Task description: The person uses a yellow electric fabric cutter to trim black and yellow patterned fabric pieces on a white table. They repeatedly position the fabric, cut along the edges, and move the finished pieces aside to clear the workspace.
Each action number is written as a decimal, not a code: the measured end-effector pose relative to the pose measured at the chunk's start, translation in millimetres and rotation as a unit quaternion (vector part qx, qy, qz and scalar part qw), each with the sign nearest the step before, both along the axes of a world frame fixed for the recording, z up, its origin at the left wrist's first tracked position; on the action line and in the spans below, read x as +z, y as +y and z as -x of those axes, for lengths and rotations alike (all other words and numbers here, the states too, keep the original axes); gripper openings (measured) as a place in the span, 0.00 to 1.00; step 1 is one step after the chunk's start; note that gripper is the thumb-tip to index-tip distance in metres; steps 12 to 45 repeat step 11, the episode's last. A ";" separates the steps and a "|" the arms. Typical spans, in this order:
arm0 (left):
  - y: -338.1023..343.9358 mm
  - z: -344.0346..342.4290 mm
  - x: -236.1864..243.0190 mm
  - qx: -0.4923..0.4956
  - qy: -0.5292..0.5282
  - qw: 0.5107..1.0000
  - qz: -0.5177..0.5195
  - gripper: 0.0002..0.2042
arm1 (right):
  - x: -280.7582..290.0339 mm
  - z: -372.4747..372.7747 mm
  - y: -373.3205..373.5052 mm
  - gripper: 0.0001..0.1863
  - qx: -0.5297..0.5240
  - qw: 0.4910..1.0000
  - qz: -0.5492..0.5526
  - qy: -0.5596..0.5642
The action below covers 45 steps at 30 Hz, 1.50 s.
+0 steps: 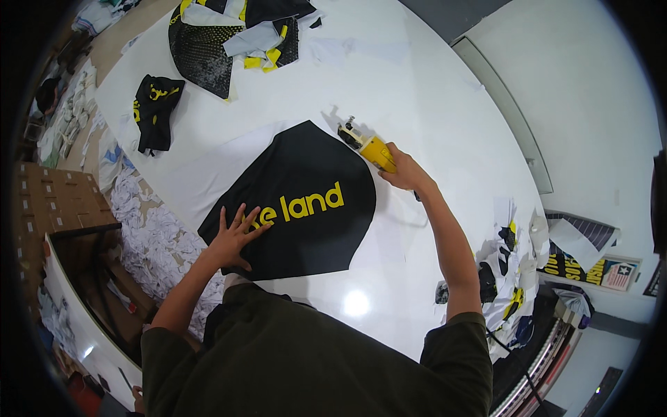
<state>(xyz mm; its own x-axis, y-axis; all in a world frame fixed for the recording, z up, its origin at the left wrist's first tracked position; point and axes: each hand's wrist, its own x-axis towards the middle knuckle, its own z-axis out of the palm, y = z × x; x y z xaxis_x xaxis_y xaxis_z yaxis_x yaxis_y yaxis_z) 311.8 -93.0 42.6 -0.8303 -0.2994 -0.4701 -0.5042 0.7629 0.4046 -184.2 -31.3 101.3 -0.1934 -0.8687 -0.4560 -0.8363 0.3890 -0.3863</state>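
A black fabric panel (306,233) with yellow lettering lies flat on the white table (445,104), its right side curved. Fingers spread, my left hand (236,240) presses down on the panel's left part, over the start of the lettering. My right hand (403,169) grips a yellow handheld electric cloth cutter (376,152) from behind. The cutter's metal head rests on or just above the table, beside the panel's upper right edge and apart from it. Pale sheet material (229,156) extends from under the panel toward the left.
Black cloth pieces with yellow print lie at the far left (156,115) and far end (208,55) of the table. Scraps (511,278) hang in a pile at the right edge. White offcuts (149,222) cover the floor on the left, near cardboard boxes (59,198).
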 end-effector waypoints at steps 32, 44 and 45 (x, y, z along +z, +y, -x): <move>-2.6 -1.7 -0.9 -0.005 -0.002 1.000 -0.003 0.70 | -2.2 -9.2 -43.1 0.36 0.059 0.998 0.010 -0.004; -2.6 -1.7 -0.9 -0.005 -0.002 1.000 -0.003 0.70 | -2.2 -9.2 -43.1 0.36 0.059 0.998 0.010 -0.004; -2.6 -1.7 -0.9 -0.005 -0.002 1.000 -0.003 0.70 | -2.2 -9.2 -43.1 0.36 0.059 0.998 0.010 -0.004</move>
